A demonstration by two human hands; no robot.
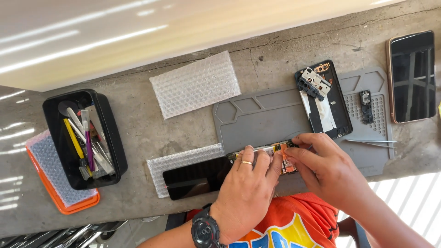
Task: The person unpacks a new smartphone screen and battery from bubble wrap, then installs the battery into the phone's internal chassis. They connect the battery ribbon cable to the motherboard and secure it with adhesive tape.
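Note:
Both hands rest on an opened phone body (pixel 278 149) at the near edge of a grey work mat (pixel 262 117); its circuit board and orange parts show between the fingers. My left hand (pixel 248 186), with a ring and a black wristwatch, presses down on the phone's left part. My right hand (pixel 324 167) pinches at the board's right end with thumb and forefinger. Whether it holds a small tool is hidden. A black screen panel (pixel 195 178) lies just left of the hands on a bubble-wrap sheet (pixel 183 160).
A phone back cover (pixel 328 110) with loose parts lies on the mat, with tweezers (pixel 372 142) and a small black part (pixel 366 106) beside it. At far right lies another phone (pixel 412 76). A black tool tray (pixel 85 138), an orange tray (pixel 57 177) and bubble wrap (pixel 195 83) lie left.

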